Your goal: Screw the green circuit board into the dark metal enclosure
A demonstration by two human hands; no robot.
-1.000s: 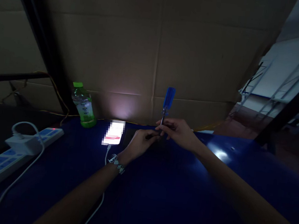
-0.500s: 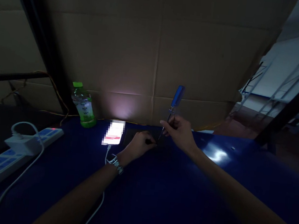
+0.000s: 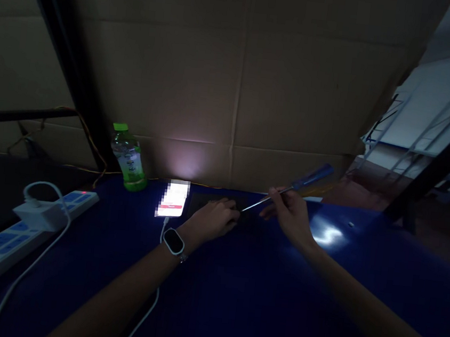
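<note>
A screwdriver point(image 3: 265, 200) with a clear blue handle lies in my right hand point(image 3: 293, 214), its shaft pinched between thumb and fingers. It slants, handle up to the right, with the tip down beside my left fingers. My left hand point(image 3: 217, 217), wearing a watch point(image 3: 174, 241), is closed with curled fingers over a dark flat object point(image 3: 197, 202) on the table. What the left fingers grip is hidden in the gloom.
On the blue table point(image 3: 211, 296), a lit phone point(image 3: 173, 199) with a white cable point(image 3: 158, 290) is left of my hands. A green-capped bottle point(image 3: 129, 161) stands behind, a power strip point(image 3: 20, 241) at far left. Cardboard point(image 3: 218, 82) rises at the back. A small pale bit point(image 3: 351, 224) lies right.
The screwdriver has tipped from nearly upright to a low slant, its handle swinging right. My right hand has shifted slightly right and down. My left hand has rolled over, turning the watch face up.
</note>
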